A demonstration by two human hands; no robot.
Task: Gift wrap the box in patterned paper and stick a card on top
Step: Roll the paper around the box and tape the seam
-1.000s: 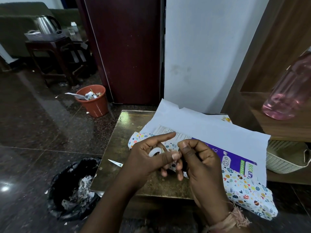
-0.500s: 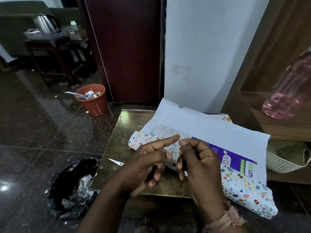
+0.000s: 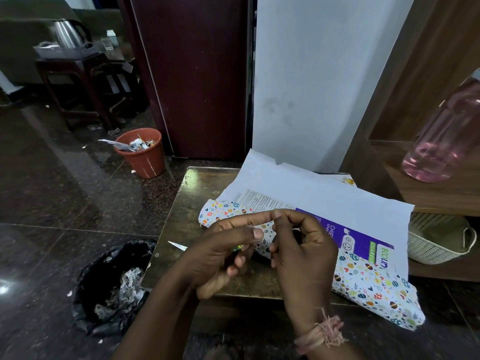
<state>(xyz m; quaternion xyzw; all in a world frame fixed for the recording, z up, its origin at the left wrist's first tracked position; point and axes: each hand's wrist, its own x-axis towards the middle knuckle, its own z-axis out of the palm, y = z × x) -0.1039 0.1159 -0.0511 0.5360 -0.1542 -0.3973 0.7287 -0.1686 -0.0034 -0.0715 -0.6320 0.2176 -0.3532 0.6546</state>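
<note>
I hold both hands curled, left hand (image 3: 220, 255) and right hand (image 3: 298, 250), pinching something unclear; the box (image 3: 358, 245) lies at two o'clock, long axis ten-to-four.

Home living room, sofa (image 3: 23, 27), kettle (image 3: 68, 32) on side table (image 3: 75, 66), polished stone floor (image 3: 52, 190)

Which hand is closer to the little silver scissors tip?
Left. The left hand sits right beside the silver scissors tip on the brass table. The right hand is farther away, over the patterned wrapping paper.
</note>
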